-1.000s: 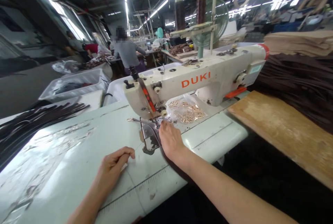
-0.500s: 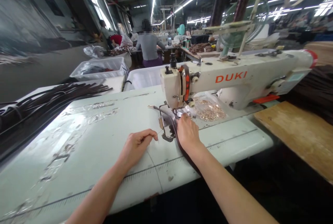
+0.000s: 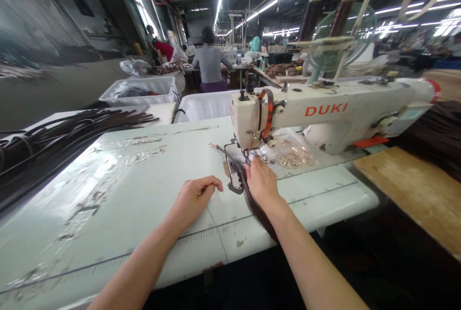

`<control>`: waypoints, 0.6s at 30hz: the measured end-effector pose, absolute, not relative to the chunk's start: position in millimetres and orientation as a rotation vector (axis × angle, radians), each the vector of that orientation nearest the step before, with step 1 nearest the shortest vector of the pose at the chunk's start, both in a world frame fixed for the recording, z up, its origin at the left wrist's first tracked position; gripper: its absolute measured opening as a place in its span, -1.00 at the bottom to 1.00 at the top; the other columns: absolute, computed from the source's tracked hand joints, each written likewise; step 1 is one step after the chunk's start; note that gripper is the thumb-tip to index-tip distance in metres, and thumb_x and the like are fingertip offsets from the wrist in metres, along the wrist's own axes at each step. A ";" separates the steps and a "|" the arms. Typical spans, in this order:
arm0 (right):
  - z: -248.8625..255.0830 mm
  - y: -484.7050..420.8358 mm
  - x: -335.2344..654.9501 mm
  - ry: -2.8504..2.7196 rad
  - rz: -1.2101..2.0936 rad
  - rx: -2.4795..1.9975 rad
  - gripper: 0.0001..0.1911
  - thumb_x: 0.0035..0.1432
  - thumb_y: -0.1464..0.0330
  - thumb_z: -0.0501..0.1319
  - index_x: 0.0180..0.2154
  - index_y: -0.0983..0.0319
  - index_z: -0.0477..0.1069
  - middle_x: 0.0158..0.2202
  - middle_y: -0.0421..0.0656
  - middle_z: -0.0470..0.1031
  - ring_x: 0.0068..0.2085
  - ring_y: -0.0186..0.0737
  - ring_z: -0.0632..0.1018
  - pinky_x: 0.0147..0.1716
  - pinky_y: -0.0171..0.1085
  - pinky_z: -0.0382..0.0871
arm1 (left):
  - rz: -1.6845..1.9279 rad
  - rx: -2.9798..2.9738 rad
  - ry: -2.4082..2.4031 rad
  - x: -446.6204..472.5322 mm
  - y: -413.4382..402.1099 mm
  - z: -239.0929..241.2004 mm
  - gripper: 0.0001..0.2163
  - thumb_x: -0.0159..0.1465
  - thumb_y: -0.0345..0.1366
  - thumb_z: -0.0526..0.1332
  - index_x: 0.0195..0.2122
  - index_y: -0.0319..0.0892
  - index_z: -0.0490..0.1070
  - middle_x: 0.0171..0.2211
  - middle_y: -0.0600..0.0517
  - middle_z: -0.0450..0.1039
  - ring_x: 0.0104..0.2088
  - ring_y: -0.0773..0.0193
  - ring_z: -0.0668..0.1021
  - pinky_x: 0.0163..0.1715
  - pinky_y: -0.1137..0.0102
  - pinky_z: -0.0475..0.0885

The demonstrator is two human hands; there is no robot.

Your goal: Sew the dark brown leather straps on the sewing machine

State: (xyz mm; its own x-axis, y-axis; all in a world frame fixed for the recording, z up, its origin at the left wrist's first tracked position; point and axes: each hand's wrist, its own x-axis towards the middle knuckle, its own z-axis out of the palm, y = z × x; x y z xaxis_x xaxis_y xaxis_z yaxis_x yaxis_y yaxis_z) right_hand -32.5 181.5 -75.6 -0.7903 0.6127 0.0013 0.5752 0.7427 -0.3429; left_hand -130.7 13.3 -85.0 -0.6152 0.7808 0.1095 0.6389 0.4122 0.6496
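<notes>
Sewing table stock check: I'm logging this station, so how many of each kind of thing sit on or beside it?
Sewing machine: 1
Thread cones: 2
Fan: 1
White bins: 2
Bag of gold buckles: 1
Wooden board: 1
Total: 8

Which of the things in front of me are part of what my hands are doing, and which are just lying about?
In use:
right hand pressing the dark brown strap at the needle
cream DUKI sewing machine
left hand, curled on the pale green table

Lying about:
clear bag of gold metal buckles
pile of dark straps
bare wooden board
white plastic bins
</notes>
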 end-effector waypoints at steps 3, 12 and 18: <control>-76.1 195.6 -27.1 -2.855 0.636 -0.741 -0.79 0.42 0.30 -0.02 -0.04 0.26 0.27 -0.12 0.00 0.49 -0.07 -0.03 0.51 -0.18 -0.19 0.30 | 0.967 1.237 2.554 -131.8 13.7 -85.0 -0.77 0.30 -0.31 0.02 -0.29 -0.01 0.49 -0.67 0.22 0.03 -0.64 0.35 0.18 -0.54 0.43 0.12; -45.7 234.9 38.8 -3.036 1.019 -0.145 -0.83 0.32 0.28 0.12 -0.31 0.20 0.38 -0.39 -0.29 0.49 -0.36 -0.32 0.48 -0.41 -0.38 0.23 | 0.944 1.257 2.757 -137.9 16.6 -97.7 -0.71 0.32 -0.19 0.04 0.03 -0.05 0.33 0.09 -0.07 0.15 -0.04 0.06 0.45 -0.04 0.12 0.38; -44.5 231.1 74.9 -2.995 0.816 -0.240 -0.79 0.23 0.24 0.22 -0.12 0.16 0.38 -0.24 -0.22 0.51 -0.21 -0.20 0.52 -0.28 -0.32 0.27 | 0.722 1.662 2.741 -129.6 16.2 -100.7 -0.65 0.40 -0.17 0.01 0.21 0.12 0.19 0.32 0.01 -0.04 0.31 0.00 0.08 0.21 -0.02 0.19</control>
